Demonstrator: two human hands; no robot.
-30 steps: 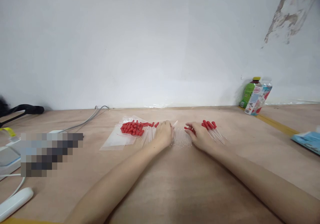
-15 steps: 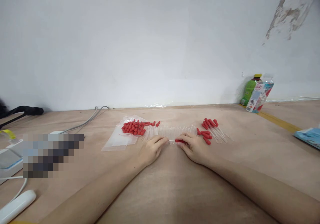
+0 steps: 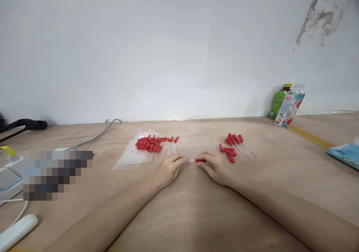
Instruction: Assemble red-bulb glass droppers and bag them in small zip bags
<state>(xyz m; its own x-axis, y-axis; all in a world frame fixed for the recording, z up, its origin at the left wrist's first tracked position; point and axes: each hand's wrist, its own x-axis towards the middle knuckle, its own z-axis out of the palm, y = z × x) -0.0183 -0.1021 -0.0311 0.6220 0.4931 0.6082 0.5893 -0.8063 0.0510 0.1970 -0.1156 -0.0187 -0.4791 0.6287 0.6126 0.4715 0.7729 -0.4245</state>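
Right hand (image 3: 217, 167): thumb and forefinger pinched narrow on one red bulb (image 3: 200, 160). Left hand (image 3: 169, 169): fingertips drawn together on one clear tube (image 3: 192, 161), which points at the bulb; whether the two are joined we cannot tell. Both pieces lie between the hands, at the near edge of a row of clear tubes (image 3: 193, 147).

Left of the row, we count in a heap of red bulbs (image 3: 148, 144) upon a plastic bag (image 3: 126, 160). Right: loose red bulbs (image 3: 230, 157), and beyond them bulb-tipped tubes (image 3: 243, 151).

Labelled goods: green-labelled bottle (image 3: 277, 102), yellow cap; before it, a clear container (image 3: 287, 109) bearing a white label with a round pink mark, its lettering too small for us to read; blue packet (image 3: 344, 155), print illegible.
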